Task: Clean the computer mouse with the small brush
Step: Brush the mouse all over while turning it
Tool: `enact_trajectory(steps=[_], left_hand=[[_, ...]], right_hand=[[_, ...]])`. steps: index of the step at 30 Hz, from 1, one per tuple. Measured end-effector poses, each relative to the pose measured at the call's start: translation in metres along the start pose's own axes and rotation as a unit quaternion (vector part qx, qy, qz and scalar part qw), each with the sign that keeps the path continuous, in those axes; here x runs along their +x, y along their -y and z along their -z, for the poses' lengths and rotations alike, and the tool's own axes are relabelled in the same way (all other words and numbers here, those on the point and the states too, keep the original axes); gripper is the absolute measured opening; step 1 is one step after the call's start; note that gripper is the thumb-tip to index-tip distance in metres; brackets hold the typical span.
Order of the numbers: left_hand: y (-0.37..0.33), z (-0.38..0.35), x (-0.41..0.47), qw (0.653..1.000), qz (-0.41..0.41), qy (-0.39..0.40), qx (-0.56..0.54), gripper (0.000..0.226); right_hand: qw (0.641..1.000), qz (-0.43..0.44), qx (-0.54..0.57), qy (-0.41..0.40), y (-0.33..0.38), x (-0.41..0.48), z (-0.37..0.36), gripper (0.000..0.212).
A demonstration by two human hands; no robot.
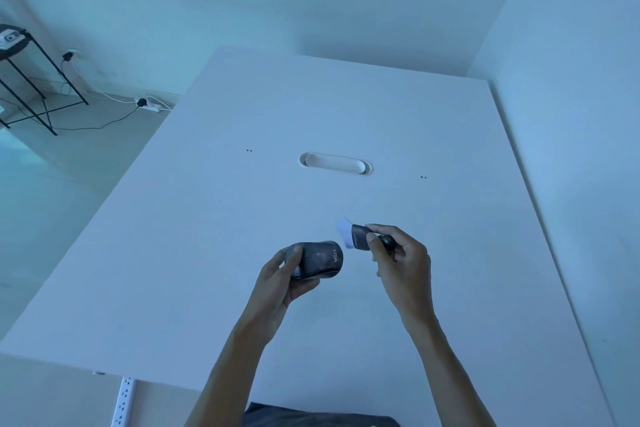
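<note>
A dark computer mouse (320,259) with pale lettering on its rear is held above the white table (242,211) in my left hand (280,279), thumb across its top. My right hand (401,256) pinches a small brush (358,236) with a dark body and white bristles. The bristles point up and to the left, just right of the mouse and a little apart from it. Part of the brush handle is hidden inside my right fingers.
An oval cable grommet (335,164) sits in the table's middle. White walls close the far and right sides. To the left on the floor stand a black metal stand (31,80), cables and a power strip (152,107). Another power strip (124,399) hangs under the near edge.
</note>
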State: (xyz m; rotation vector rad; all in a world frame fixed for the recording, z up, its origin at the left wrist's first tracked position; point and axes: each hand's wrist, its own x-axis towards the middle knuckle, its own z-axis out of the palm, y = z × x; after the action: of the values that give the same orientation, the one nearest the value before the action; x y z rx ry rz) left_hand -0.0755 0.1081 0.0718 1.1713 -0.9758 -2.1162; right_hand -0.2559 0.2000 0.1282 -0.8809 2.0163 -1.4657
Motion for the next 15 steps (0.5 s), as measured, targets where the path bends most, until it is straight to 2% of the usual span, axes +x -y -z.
enact_trajectory(steps=[5, 10, 15], left_hand=[[0.012, -0.012, -0.008, 0.998, 0.025, -0.057, -0.004, 0.035], [0.016, -0.022, -0.014, 0.992, 0.062, -0.078, -0.072, 0.031], [0.024, -0.027, -0.012, 0.989, 0.054, -0.108, -0.081, 0.029]], right_hand=[[1.0, 0.011, -0.01, 0.011, -0.014, 0.0, 0.008, 0.02], [0.999, -0.004, -0.03, 0.01, -0.015, -0.004, 0.009, 0.017], [0.998, -0.003, -0.05, 0.029, -0.017, -0.008, 0.001, 0.016]])
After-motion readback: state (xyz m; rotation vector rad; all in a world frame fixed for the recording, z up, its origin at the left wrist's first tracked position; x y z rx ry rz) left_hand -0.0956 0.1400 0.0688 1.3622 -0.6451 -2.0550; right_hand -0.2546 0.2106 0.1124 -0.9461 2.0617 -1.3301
